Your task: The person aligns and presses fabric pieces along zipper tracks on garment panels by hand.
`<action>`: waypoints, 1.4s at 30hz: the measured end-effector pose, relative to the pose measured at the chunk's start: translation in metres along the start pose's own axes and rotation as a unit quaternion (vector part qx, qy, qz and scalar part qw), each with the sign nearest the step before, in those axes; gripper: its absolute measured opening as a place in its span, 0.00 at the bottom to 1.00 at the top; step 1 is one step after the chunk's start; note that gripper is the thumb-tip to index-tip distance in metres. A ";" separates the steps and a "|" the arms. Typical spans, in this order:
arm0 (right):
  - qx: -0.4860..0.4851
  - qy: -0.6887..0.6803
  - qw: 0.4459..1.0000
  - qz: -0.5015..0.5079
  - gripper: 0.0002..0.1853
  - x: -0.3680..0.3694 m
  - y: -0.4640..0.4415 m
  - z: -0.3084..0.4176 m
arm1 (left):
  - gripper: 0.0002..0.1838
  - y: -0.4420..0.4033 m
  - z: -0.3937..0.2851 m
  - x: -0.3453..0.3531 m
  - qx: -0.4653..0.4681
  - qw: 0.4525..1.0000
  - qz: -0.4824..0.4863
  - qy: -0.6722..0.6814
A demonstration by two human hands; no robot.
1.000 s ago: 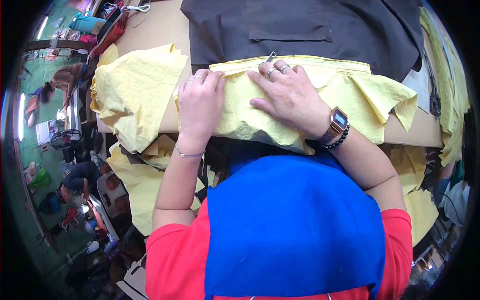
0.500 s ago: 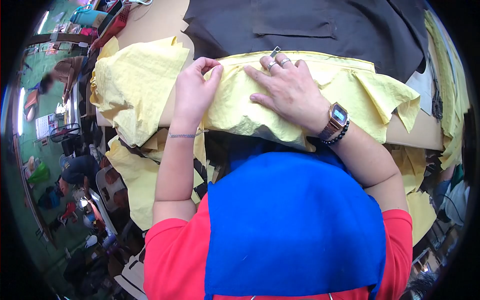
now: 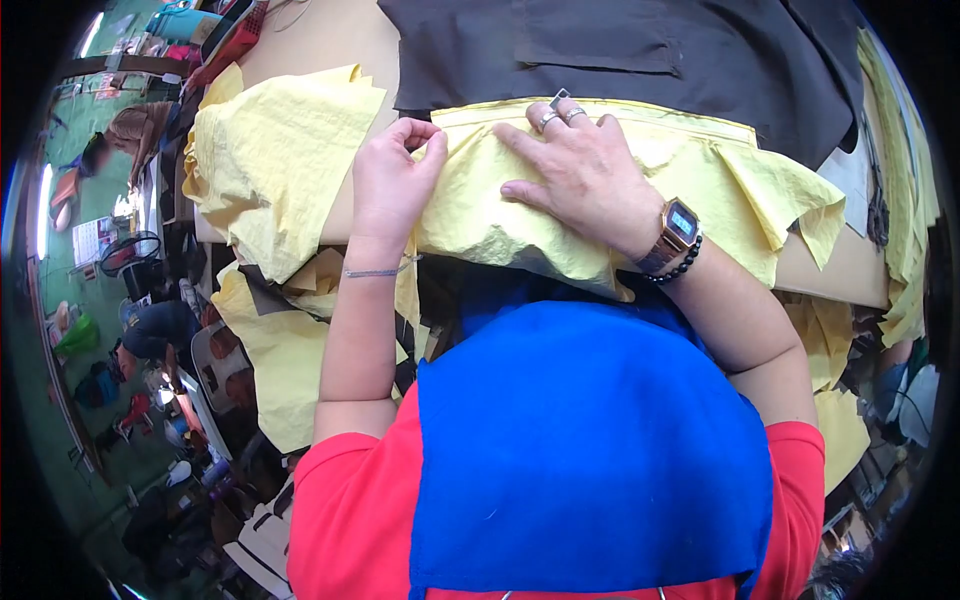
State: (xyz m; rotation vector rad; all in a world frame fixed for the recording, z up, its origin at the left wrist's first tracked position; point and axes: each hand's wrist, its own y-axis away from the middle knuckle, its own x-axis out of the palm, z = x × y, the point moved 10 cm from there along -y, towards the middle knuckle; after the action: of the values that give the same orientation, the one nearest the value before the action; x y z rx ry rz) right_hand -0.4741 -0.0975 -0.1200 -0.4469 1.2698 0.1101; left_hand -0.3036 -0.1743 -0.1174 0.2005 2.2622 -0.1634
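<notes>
A piece of yellow fabric (image 3: 470,200) with a folded, stitched band along its far edge lies on the table in front of me. At its left end, my left hand (image 3: 400,175) pinches the corner between thumb and fingertips. My right hand (image 3: 590,185) rests on the middle of the fabric, fingers spread and palm down. Beside its ringed fingers a small metal piece (image 3: 560,97) pokes out; its lower part is hidden, so I cannot tell its kind. Dark brown fabric (image 3: 620,60) with a pocket-like seam lies just beyond the band.
More yellow fabric (image 3: 280,160) is bunched at the left and hangs over the front edge. Yellow strips (image 3: 895,180) hang at the far right. A red basket (image 3: 232,35) stands at the back left. Co-workers (image 3: 160,328) bend over work further left.
The view has shifted slightly, moving the cloth and table a little to the right. Both hands keep nearly the same places on the yellow fabric.
</notes>
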 end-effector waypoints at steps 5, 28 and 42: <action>0.001 -0.005 1.000 0.002 0.33 -0.001 0.000 0.000 | 0.13 0.000 0.000 -0.003 -0.002 1.000 -0.003 -0.031; 0.006 -0.014 1.000 0.027 0.33 0.001 -0.005 0.006 | 0.10 -0.013 -0.007 -0.004 0.025 0.991 0.022 -0.130; 0.078 -0.037 0.995 0.042 0.37 -0.031 0.055 -0.051 | 0.29 0.057 -0.055 0.034 0.229 0.878 0.016 -0.419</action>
State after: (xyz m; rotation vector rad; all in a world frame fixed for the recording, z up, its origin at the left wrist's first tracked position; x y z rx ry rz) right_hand -0.5468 -0.0621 -0.1164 -0.2520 1.2154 0.0971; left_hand -0.3551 -0.1055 -0.1108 0.3367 1.3225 -0.6404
